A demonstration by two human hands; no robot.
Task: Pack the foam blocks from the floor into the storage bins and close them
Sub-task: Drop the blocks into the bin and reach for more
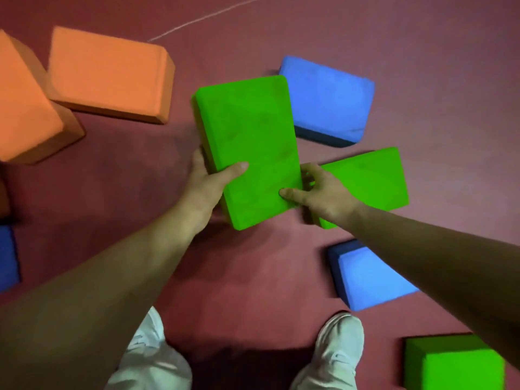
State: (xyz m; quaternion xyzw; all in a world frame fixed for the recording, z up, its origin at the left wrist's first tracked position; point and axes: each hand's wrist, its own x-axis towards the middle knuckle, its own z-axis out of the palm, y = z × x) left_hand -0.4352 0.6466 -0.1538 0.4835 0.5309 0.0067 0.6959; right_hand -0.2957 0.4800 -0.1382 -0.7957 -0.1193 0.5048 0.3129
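I hold a green foam block [250, 147] above the red floor, long side pointing away from me. My left hand [209, 182] grips its left edge, thumb on top and fingers underneath. My right hand [318, 192] grips its near right corner, thumb lying on the top face. Behind my right hand a second green block [371, 178] lies on the floor. A blue block [329, 99] sits just beyond the held block. No storage bin is in view.
Two orange blocks [109, 74] [25, 108] lie at the left. Another blue block [368, 277] lies under my right forearm, a blue one [8, 254] at the left edge, a green one [453, 364] at the bottom right. My white shoes [337, 347] stand on the floor below.
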